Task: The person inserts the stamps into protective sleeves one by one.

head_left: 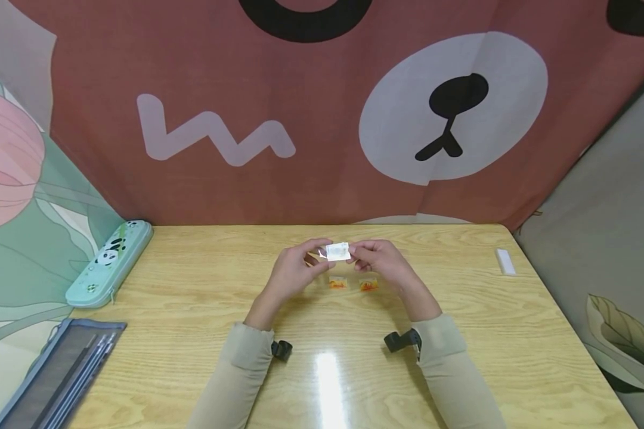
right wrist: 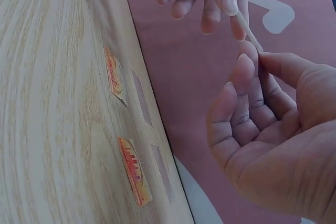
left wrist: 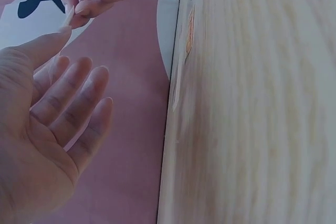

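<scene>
Both hands hold a small white slip of paper (head_left: 338, 251) up above the far part of the table. The left hand (head_left: 295, 266) has its thumb and index finger at the slip's left end, where a clear, shiny bit shows; its other fingers (left wrist: 97, 85) spread loosely. The right hand (head_left: 383, 260) pinches the opposite end between thumb and index finger. From the right wrist the slip (right wrist: 247, 30) appears nearly edge-on. Beneath the hands lie two orange stamps, a left stamp (head_left: 338, 282) and a right stamp (head_left: 368, 284), flat and apart.
A mint panda pencil case (head_left: 110, 262) lies at the table's left edge, above a dark mesh pouch (head_left: 59, 375) with long thin items inside. A white block (head_left: 505, 262) lies far right. A printed curtain (head_left: 322, 190) hangs behind the table (head_left: 204, 286).
</scene>
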{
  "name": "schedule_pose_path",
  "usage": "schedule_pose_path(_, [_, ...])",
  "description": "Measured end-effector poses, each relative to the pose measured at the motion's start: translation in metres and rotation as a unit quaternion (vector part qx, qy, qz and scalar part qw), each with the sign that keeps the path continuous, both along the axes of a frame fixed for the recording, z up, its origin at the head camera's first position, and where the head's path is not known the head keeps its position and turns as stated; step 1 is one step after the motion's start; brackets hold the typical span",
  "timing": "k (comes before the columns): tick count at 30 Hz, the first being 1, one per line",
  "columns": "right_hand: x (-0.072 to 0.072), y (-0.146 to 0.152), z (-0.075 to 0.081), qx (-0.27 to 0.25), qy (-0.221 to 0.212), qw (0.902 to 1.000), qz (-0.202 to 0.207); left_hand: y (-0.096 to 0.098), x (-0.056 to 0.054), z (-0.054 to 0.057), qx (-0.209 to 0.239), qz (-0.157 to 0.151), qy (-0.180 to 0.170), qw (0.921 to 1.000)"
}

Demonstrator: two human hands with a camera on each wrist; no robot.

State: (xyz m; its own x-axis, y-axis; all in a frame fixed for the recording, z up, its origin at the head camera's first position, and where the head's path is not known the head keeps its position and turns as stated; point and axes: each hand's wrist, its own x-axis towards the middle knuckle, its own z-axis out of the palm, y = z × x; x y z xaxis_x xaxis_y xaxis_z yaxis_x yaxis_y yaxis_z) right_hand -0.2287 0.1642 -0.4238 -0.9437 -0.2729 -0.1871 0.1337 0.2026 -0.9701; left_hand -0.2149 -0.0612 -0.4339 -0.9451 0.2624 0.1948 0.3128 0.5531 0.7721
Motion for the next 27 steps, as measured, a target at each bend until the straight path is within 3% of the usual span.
schedule_pose_path(27, [-0.0004,-0.0023,-0.0008,0.005,-0.015,0.9997,-0.016,0.0020,0.0021,0.0031,-0.011,-0.012,0.004,0.9999])
